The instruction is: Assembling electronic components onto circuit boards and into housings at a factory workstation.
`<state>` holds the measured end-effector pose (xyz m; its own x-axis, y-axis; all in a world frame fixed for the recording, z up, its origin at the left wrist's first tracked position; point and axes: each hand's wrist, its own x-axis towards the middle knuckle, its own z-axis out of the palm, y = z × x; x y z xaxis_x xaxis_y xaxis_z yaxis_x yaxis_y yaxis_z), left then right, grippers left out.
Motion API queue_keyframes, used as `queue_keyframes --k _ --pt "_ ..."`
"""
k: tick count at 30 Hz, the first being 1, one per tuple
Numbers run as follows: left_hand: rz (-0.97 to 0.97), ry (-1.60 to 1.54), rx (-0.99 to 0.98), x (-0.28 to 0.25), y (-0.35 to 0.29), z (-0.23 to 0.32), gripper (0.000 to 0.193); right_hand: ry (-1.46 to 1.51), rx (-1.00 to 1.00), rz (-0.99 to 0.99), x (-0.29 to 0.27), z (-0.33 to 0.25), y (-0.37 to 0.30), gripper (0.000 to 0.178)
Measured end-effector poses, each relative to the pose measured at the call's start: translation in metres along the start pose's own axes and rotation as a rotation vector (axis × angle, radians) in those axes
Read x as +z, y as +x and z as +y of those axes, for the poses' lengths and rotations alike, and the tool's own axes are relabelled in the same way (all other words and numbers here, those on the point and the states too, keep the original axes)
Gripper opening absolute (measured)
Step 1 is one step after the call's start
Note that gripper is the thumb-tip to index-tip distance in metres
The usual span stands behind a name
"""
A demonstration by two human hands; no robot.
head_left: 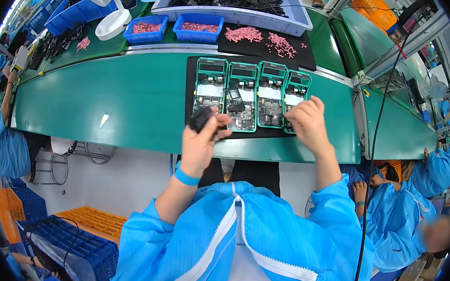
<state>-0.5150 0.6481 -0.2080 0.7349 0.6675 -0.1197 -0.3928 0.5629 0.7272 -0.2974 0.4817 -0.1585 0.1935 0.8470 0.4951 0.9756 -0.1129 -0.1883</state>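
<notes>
Several green-framed phone housings with bare circuit boards (242, 118) lie in a row on a black mat (190, 90). My left hand (200, 145), with a blue band at its wrist, is closed around a small bunch of black plastic parts (199, 118) beside the leftmost housing. A black plastic frame piece (235, 100) rests tilted on the second housing. Over the lower part of the rightmost housing (292, 100), my right hand (309, 125) has its fingers pinched together. Whatever may be between those fingertips is too small to tell.
Behind the mat stand two blue bins (199, 34) of pink pieces and a large tray (300, 21) heaped with black parts. Loose pink pieces (281, 44) lie on a dark mat. A black cable (376, 127) hangs at the right. Co-workers in blue (397, 216) sit at both sides.
</notes>
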Motion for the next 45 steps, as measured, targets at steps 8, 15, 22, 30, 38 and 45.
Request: queue_keyframes --k 8,15,22,30,38,45 --pt "0.436 0.601 0.611 -0.08 0.027 0.046 0.028 -0.036 0.045 -0.146 -0.011 0.032 -0.023 0.015" --pt "0.442 0.7 0.585 -0.092 0.031 0.043 0.027 -0.036 0.021 -0.168 -0.015 0.037 -0.024 0.014" --pt "0.439 0.718 0.566 -0.098 0.026 0.042 0.026 -0.133 -0.055 -0.134 -0.004 0.03 -0.035 0.017" --pt "0.447 0.705 0.576 -0.098 0.028 0.042 0.024 -0.192 -0.016 -0.081 -0.009 0.009 -0.024 0.023" --pt "0.409 0.685 0.587 -0.102 0.03 0.041 0.024 0.088 0.061 0.051 0.058 -0.059 0.04 0.035" --pt "0.401 0.65 0.567 -0.097 0.029 0.039 0.025 -0.074 0.071 -0.021 0.079 -0.071 0.052 0.03"
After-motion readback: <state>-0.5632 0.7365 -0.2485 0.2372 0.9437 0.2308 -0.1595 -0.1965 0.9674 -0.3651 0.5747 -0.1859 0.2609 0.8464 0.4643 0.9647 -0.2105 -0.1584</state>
